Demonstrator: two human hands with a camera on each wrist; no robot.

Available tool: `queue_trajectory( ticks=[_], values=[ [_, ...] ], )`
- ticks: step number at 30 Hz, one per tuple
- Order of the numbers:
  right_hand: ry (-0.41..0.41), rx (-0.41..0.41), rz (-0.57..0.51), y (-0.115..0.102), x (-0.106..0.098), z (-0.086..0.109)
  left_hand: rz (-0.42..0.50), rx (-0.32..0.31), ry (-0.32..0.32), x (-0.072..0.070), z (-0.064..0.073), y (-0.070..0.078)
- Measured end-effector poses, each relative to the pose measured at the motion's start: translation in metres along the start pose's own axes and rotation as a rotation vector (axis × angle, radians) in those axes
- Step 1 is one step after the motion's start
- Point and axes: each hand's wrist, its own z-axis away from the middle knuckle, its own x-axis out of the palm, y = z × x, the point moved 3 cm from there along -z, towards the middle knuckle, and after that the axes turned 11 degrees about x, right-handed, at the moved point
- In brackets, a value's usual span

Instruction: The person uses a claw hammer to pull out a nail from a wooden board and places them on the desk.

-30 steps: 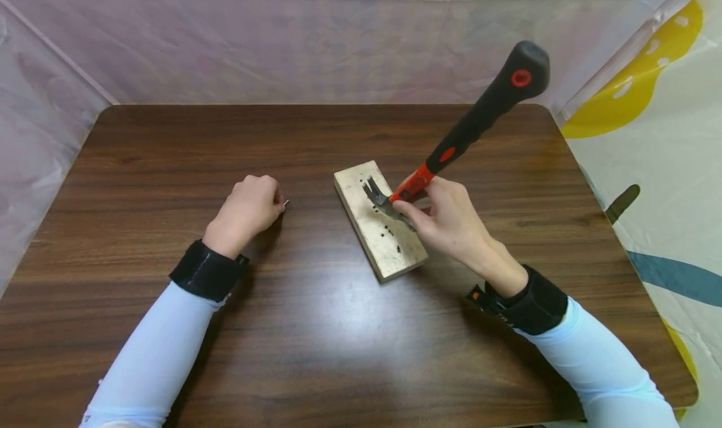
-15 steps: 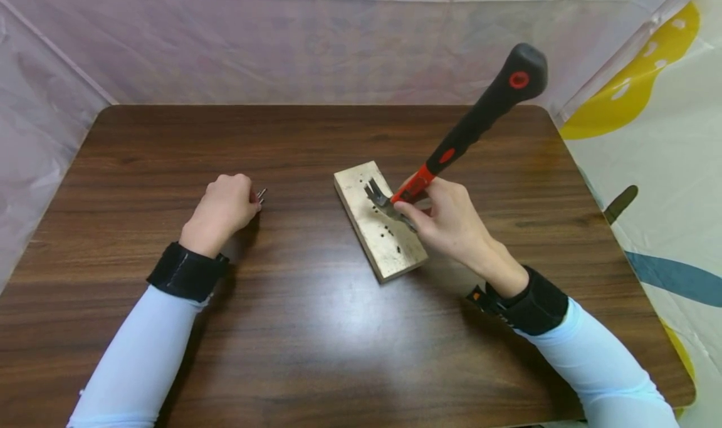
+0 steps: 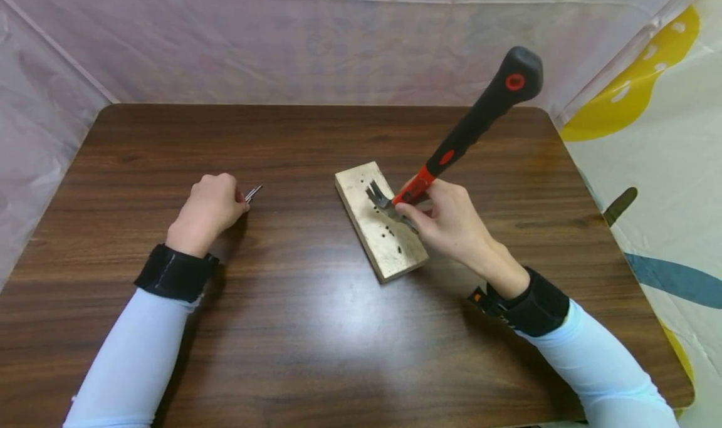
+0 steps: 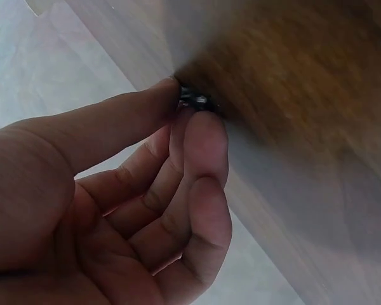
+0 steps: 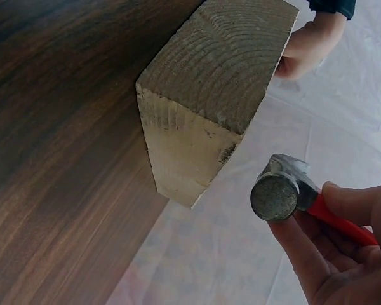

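On the left of the table, my left hand (image 3: 207,210) pinches a few thin metal nails (image 3: 252,193) between thumb and fingertips. Only a small shiny part of the nails (image 4: 197,100) shows in the left wrist view. My right hand (image 3: 451,218) grips a claw hammer (image 3: 470,127) by the neck, close to its head. The black and red handle slants up and away, and the claw is over a pale wooden block (image 3: 389,252). Dark holes or marks dot the block's top. In the right wrist view, the hammer's round striking face (image 5: 274,198) is apart from the block (image 5: 184,146).
The brown wood-grain table (image 3: 304,353) carries the block near its middle. Behind the table hangs a pale sheet (image 3: 271,46). A patterned cloth (image 3: 677,208) with yellow and blue shapes is at the right.
My left hand has slid left across the table, away from the block, and the nails now stick out further from its fingertips. The right hand, hammer and block have hardly moved.
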Motion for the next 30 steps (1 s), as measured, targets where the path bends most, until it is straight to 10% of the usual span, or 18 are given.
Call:
queue_trajectory(
  ticks=[12, 30],
  values=[
    [-0.002, 0.010, -0.017, 0.001, 0.000, 0.001, -0.003, 0.017, 0.081, -0.006, 0.009, 0.020],
    [-0.005, 0.008, 0.000, -0.003, 0.005, 0.000, 0.086, 0.436, 0.366, 0.009, 0.014, 0.105]
  ],
)
